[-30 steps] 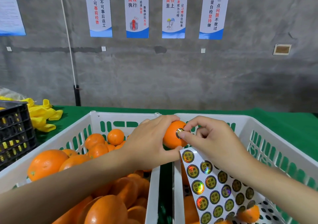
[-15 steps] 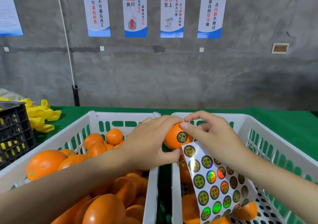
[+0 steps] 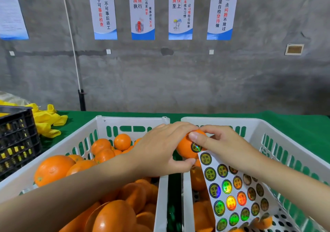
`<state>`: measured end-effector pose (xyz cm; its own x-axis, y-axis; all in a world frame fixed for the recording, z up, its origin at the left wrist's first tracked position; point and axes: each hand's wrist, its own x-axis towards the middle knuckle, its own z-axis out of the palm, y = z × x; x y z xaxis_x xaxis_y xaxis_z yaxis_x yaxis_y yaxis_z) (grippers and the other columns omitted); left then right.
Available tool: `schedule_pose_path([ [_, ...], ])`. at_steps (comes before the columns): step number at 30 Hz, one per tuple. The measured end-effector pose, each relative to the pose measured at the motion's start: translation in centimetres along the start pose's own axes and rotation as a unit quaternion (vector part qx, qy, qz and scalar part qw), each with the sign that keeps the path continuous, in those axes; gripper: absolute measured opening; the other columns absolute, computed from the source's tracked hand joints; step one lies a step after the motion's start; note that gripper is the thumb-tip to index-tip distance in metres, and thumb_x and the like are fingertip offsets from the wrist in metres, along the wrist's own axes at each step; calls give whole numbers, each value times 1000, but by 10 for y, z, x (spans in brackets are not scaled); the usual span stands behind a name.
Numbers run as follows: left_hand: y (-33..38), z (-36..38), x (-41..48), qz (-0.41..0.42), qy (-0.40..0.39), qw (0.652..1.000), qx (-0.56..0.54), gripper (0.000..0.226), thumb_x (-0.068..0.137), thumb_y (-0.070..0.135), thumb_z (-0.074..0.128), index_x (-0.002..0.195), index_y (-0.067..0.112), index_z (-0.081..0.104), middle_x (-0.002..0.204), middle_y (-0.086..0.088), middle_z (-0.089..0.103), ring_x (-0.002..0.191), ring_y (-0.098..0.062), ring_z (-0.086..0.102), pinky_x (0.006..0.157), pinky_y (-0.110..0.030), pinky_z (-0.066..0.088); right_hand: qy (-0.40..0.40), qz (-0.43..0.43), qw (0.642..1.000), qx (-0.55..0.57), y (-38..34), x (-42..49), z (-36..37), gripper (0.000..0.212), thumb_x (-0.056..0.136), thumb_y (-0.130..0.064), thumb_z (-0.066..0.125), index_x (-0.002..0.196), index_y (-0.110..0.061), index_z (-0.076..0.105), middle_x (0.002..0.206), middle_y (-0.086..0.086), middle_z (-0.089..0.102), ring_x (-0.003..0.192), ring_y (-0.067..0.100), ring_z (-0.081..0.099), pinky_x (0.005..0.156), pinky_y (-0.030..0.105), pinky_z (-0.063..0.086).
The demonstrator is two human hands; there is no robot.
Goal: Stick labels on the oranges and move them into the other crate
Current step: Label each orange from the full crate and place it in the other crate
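My left hand grips an orange above the gap between two white crates. A round holographic label sits on the orange's front. My right hand lies on the orange from the right, its thumb on the fruit just above the label. That same hand holds a label sheet, which hangs down over the right crate. The left crate is heaped with oranges. A few oranges lie in the right crate.
A black crate stands at the far left, with yellow mesh bags behind it. Green cloth covers the table. A grey wall with posters rises behind.
The label is now stuck flat on the orange, and my right thumb has moved from pressing it to just above it. The label sheet has swung lower over the right crate.
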<state>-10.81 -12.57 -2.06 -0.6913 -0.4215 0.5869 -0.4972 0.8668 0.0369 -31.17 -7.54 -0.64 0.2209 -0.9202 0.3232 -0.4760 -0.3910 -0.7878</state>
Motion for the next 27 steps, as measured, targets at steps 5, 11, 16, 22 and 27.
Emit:
schedule_pose_path([
  [5,2,2,-3,-63,-67,988,-127,64,79,60,68,131,55,33,121,28,55,108,0,57,84,-25,56,-28,21,997,-64,4,-1,-4,61,69,-85,54,97,-34,73,84,-3,76,76,15,73,80,49,58],
  [11,1,4,-3,-76,-85,981,-159,61,83,58,70,131,56,32,121,31,53,111,0,57,86,-25,57,-65,19,995,-73,6,0,-3,59,74,-82,52,100,-32,71,89,-7,75,81,11,72,82,44,59],
  [16,2,3,-2,-109,-103,959,-242,60,81,56,72,128,60,35,126,34,52,112,5,58,87,-21,57,-35,36,997,-65,5,3,-7,61,82,-74,42,89,-23,74,84,-1,75,75,15,71,81,47,59],
  [22,6,1,-1,-146,-121,944,-270,58,84,55,71,128,65,35,123,34,55,109,7,59,88,-20,57,2,45,996,-81,8,7,-12,54,91,-62,47,80,-18,75,78,5,74,73,21,71,78,46,59],
  [27,14,4,0,-165,-149,939,-264,55,81,56,74,127,60,43,123,24,60,113,3,57,95,-28,55,144,-13,988,-63,4,11,-23,61,83,-78,45,68,-26,75,70,11,71,80,13,70,77,20,46],
])
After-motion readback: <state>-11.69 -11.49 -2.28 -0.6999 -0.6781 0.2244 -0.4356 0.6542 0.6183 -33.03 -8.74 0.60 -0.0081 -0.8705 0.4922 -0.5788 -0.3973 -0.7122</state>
